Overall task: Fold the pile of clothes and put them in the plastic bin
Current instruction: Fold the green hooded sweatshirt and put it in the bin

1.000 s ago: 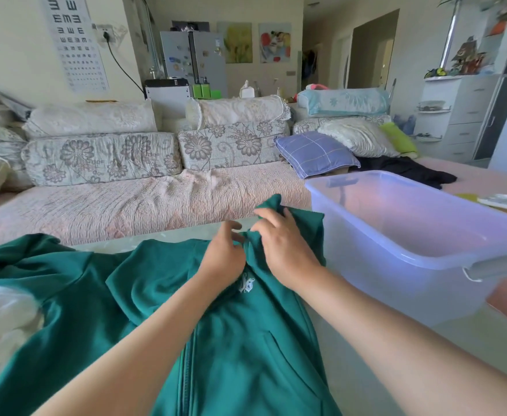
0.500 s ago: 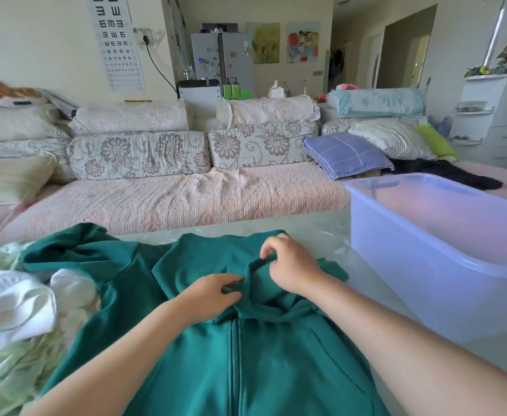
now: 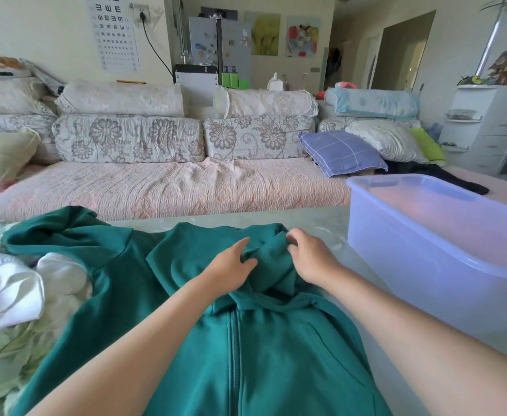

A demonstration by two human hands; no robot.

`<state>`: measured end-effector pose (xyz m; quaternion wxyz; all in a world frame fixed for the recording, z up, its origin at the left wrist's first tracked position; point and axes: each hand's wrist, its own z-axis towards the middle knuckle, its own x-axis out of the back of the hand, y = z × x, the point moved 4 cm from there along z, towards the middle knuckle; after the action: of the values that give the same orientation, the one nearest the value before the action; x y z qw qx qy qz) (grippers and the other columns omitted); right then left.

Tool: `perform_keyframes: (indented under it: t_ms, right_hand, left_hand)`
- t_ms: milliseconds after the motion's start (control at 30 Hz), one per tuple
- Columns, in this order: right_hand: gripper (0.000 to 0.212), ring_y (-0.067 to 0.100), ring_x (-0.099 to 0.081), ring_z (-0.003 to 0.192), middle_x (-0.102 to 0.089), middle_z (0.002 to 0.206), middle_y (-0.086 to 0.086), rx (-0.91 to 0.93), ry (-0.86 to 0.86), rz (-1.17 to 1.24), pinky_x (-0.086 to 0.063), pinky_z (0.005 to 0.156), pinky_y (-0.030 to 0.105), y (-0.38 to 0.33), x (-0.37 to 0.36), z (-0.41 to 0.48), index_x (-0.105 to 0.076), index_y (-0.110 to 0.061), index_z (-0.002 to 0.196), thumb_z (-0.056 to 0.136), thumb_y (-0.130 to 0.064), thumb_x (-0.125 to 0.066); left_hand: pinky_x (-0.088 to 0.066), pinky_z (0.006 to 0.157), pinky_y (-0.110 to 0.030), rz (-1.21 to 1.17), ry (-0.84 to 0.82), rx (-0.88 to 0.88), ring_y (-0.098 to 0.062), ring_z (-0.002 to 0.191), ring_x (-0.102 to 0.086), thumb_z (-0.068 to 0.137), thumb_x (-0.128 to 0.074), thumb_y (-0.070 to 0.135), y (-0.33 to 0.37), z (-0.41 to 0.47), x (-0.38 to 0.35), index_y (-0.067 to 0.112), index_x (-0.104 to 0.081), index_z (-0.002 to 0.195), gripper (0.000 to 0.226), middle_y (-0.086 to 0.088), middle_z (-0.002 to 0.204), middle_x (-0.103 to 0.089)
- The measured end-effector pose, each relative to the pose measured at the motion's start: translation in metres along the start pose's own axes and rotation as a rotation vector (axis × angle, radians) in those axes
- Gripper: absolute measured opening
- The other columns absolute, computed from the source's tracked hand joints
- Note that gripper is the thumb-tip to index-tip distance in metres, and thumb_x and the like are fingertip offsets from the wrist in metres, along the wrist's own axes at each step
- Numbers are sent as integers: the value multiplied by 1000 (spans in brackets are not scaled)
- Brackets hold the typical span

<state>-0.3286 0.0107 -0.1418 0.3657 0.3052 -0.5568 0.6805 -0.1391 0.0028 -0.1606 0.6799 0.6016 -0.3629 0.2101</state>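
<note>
Far left: the unfolded pile (image 3: pixel 6 295), white and pale green pieces, lies heaped on the table edge and partly under the hoodie's sleeve (image 3: pixel 66 232). Centre: the green hoodie (image 3: pixel 276 370) lies front-up on the table (image 3: pixel 315 217), zip (image 3: pixel 234 340) closed, hood (image 3: pixel 186 259) bunched at the far end. The left hand (image 3: pixel 231 265) rests on the hood, fingers straight and loosely spread, flattening rather than gripping; it is a bit motion-blurred. The right hand (image 3: pixel 315 259) sits just beside it, fingers curled into a raised fold of hood fabric, apparently pinching it. Right: the plastic bin (image 3: pixel 411 265) stands on the same table, near the hoodie but not touching it, and nothing shows inside it. Handling estimate: thick fleece, soft, no stiffness, moderate weight for a garment, not slippery, not fragile. It will hold a crease loosely and spring back at the hood, so the hood needs flattening first. Best holds are likely the shoulder seams and hem corners for folding, then both hands under the folded stack for the lift into the bin. Pulling on the zip line or on one layer only would probably drag the fold apart.
</note>
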Motion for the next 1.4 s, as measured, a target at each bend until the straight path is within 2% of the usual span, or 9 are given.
perform_keyframes:
  t_ms: [267, 367, 500, 767, 867, 933, 1100, 1233, 1400]
  right_hand:
    - [17, 25, -63, 84, -64, 76, -5, -49, -92, 82, -47, 71, 34, -27, -4, -2, -56, -18, 75, 74, -32, -49]
    - [31, 16, -60, 101, -63, 107, -9, -60, -234, -29, -50, 88, 32, -19, -10, -7, -61, -31, 105, 76, -25, -52]
    - [67, 23, -57, 108, -52, 125, 0, -93, -329, -382, -49, 89, 36, -4, -12, -8, -35, -35, 143, 79, -27, -56]
    - [19, 24, -64, 84, -69, 104, 0, -84, -151, -521, -50, 70, 31, -4, -11, 11, -64, -19, 109, 92, -23, -58]
    - [41, 22, -63, 62, -66, 96, 1, -91, -215, -456, -50, 67, 31, -6, -14, 9, -44, -19, 133, 95, -33, -56]
    - [25, 23, -70, 60, -70, 84, 2, -85, -240, -479, -48, 61, 29, -8, -16, 8, -56, -16, 117, 95, -26, -52]
    - [17, 29, -65, 103, -71, 110, 3, 191, 169, -60, -48, 80, 34, -38, -5, 20, -60, -24, 113, 96, -21, -55]
    - [85, 14, -48, 134, -37, 157, -11, 338, -23, 296, -42, 108, 36, -68, -7, 19, -11, -54, 151, 96, -2, -51]
    - [63, 15, -54, 123, -41, 155, -6, 301, -129, -14, -38, 105, 30, -57, -20, 7, -33, -32, 151, 95, -9, -50]
  left_hand:
    - [-57, 77, -34, -396, 336, 296, -22, 85, -64, 81, -45, 10, -27, 0, 44, 31, -70, 92, 34, -4, 99, -71]
    - [-41, 53, -27, -29, 220, 312, -22, 76, -54, 86, -40, 7, -35, -7, 62, 21, -57, 113, 35, -7, 97, -63]
    - [-41, 58, -29, 355, -129, 278, -21, 78, -54, 87, -40, 5, -36, -15, 49, 21, -36, 137, 53, -6, 100, -59]
    - [-49, 85, -24, 140, -159, -51, -11, 101, -60, 90, -39, 3, 1, -5, 24, 40, -71, 93, 49, 11, 108, -66]
    - [-47, 87, -26, 260, -138, -53, -16, 103, -59, 93, -60, 23, -6, -3, 16, 26, -64, 111, 18, 4, 112, -63]
    - [-48, 89, -29, 244, -131, -41, -17, 102, -58, 90, -66, 35, -5, -5, 12, 27, -51, 129, 43, 3, 116, -61]
    - [-46, 85, -32, 317, 73, -51, -21, 111, -58, 82, -66, 57, 16, -10, 25, 32, -37, 142, 71, 4, 116, -59]
    - [-45, 65, -35, 163, 534, 23, -33, 84, -60, 89, -50, 25, 13, -20, 73, 16, -49, 97, 12, -6, 86, -60]
    - [-47, 67, -39, 413, 569, 453, -33, 87, -59, 87, -49, 11, -53, -40, 126, 7, -26, 133, 52, -12, 101, -60]
